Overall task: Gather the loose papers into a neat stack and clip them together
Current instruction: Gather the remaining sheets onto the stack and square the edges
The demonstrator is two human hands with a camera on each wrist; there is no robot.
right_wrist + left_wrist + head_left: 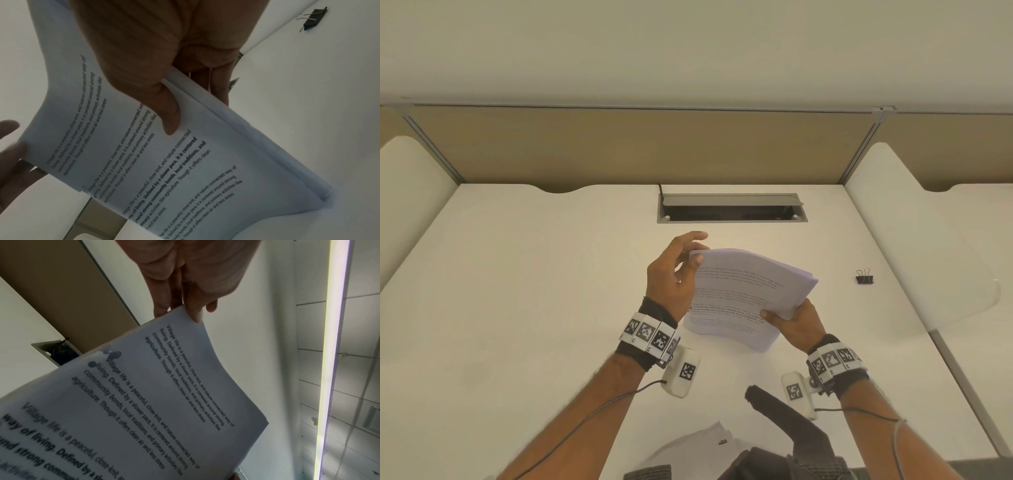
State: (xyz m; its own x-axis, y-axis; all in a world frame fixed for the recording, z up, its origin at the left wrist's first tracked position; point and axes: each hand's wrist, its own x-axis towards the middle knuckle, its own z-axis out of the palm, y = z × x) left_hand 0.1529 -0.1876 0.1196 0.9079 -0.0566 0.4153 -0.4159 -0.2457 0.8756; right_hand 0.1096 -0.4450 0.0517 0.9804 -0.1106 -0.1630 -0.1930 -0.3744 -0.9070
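1. I am seeing the stack of papers [743,294] held up above the white desk [517,274], in front of the person and a little right of the middle. Only its near corner seems to be reaching the desk; I cannot tell if it is really touching.
2. The long axis of the stack is running from the near edge to the far edge, leaning a little to the right. The printed side is facing up toward the head camera, and the sheets are bending in a soft wave.
3. My left hand [674,274] is pinching the far left corner of the stack: the thumb is lying on the top page, and the other fingers are spread loosely behind the sheets, mostly straight.
4. My right hand [796,323] is gripping the right long edge, nearer to the body. The thumb [168,112] is pressing on the printed page and the fingers are curling under the stack.
5. In the right wrist view the edges of the sheets are fanning slightly and are not fully even.
6. The black binder clip [864,277] is lying on the desk to the right of the papers, well apart from both hands.
7. A cable slot [732,209] is sitting in the desk beyond the stack.
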